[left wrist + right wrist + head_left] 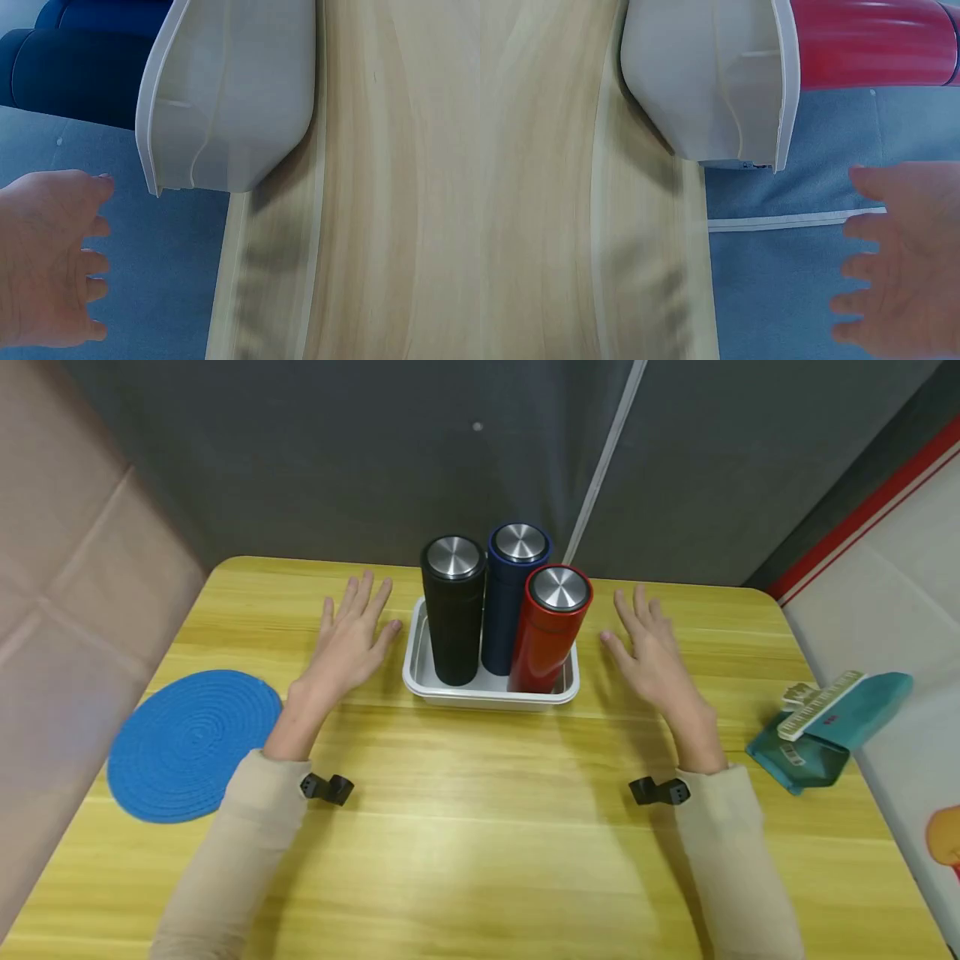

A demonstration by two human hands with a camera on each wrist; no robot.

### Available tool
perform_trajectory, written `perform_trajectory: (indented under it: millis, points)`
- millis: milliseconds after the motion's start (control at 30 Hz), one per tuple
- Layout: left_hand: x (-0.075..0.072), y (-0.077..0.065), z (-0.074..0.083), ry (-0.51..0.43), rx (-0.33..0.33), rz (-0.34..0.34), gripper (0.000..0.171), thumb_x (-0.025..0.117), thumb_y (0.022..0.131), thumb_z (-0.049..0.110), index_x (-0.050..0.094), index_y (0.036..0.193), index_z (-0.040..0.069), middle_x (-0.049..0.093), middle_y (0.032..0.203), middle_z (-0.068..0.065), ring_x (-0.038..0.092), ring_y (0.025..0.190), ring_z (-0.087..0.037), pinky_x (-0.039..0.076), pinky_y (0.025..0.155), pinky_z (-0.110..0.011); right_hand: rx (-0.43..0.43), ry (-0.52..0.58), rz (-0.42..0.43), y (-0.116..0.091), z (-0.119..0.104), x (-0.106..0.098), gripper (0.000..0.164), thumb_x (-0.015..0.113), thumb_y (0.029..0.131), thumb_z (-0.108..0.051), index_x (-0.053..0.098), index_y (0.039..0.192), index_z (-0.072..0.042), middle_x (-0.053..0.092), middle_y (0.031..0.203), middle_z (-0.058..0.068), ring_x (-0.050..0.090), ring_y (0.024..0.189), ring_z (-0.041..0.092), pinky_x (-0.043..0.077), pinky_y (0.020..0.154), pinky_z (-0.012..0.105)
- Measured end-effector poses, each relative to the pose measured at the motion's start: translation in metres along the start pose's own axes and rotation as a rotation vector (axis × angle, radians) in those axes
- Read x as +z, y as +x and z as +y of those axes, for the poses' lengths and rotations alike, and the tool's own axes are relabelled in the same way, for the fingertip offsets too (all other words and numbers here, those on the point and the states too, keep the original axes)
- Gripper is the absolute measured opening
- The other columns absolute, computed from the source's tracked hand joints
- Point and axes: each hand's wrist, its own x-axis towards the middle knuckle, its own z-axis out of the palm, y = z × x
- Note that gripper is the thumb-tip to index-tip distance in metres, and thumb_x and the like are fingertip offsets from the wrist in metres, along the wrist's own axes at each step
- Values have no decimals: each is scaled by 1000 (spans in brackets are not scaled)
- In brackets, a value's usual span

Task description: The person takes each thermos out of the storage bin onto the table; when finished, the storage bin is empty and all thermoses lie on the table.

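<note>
A white tray (491, 697) stands toward the back of the table with three upright tumblers in it. The black tumbler (454, 618) is on the left, the dark blue tumbler (501, 602) behind, and the red tumbler (547, 635) at the front right, tilted slightly in this view. My left hand (347, 639) hovers left of the tray, fingers spread and straight, holding nothing. On the tray's other side my right hand (649, 652) mirrors it, palm down with fingers extended. Both wrist views show a gap between each hand and the tray wall (247, 90).
A round blue woven placemat (195, 743) lies at the left of the wooden table (480, 860). At the right edge sits a teal bag (825, 743) with a pale clip (821, 704) across it. A dark grey panel (337, 460) rises behind the table.
</note>
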Motion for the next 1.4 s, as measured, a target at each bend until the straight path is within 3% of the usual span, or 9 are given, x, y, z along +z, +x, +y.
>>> perform_trajectory:
  millis: [333, 667, 867, 1033, 1167, 1267, 1400]
  points:
    - [2, 0, 3, -29, 9, -1, 61, 35, 104, 39, 12, 156, 15, -2, 159, -11, -7, 145, -25, -4, 113, -58, -13, 85, -45, 0, -4, 2, 63, 44, 103, -33, 16, 154, -10, -6, 158, 14, -7, 143, 39, 2, 112, 61]
    - [4, -2, 10, -166, 33, 3, 63, 39, 104, 36, 9, 156, 15, 2, 160, -8, -3, 145, -24, 4, 115, -53, -85, 133, -25, 0, -7, 3, 64, 52, 101, -24, 20, 154, -9, 4, 159, 15, 4, 145, 34, 8, 115, 52]
    - [6, -4, 19, -349, -63, 21, 64, 36, 103, 43, 8, 156, 20, 11, 159, -7, 13, 144, -28, 13, 116, -47, -85, 178, -10, -5, -15, 0, 65, 57, 99, -22, 25, 153, -13, 13, 159, 12, 14, 144, 29, 17, 114, 53]
    - [12, -7, 26, -460, -150, 16, 65, 37, 103, 44, 8, 156, 22, 23, 156, -13, 26, 140, -34, 21, 114, -49, -101, 210, -2, -9, -19, -1, 66, 62, 96, -15, 28, 152, -13, 19, 157, 12, 21, 143, 27, 27, 110, 53]
    - [14, -9, 26, -497, -207, 36, 64, 41, 102, 39, 14, 155, 15, 32, 150, -23, 45, 127, -39, 36, 105, -52, -124, 253, 12, -9, -22, -1, 69, 64, 93, -7, 29, 152, -11, 22, 156, 13, 25, 141, 29, 34, 105, 54]
    - [15, -9, 24, -575, -250, 35, 63, 44, 102, 37, 20, 154, 10, 42, 141, -26, 61, 104, -39, 51, 87, -50, -140, 286, 17, -10, -24, -1, 73, 68, 89, -3, 30, 151, -10, 27, 155, 11, 29, 139, 31, 37, 104, 52]
    - [15, -10, 23, -733, -279, -8, 60, 47, 101, 36, 29, 148, 4, 52, 126, -25, 66, 85, -35, 58, 67, -47, -189, 373, -10, -13, -30, 1, 80, 74, 84, -2, 30, 151, -9, 31, 154, 9, 32, 138, 30, 38, 104, 49]
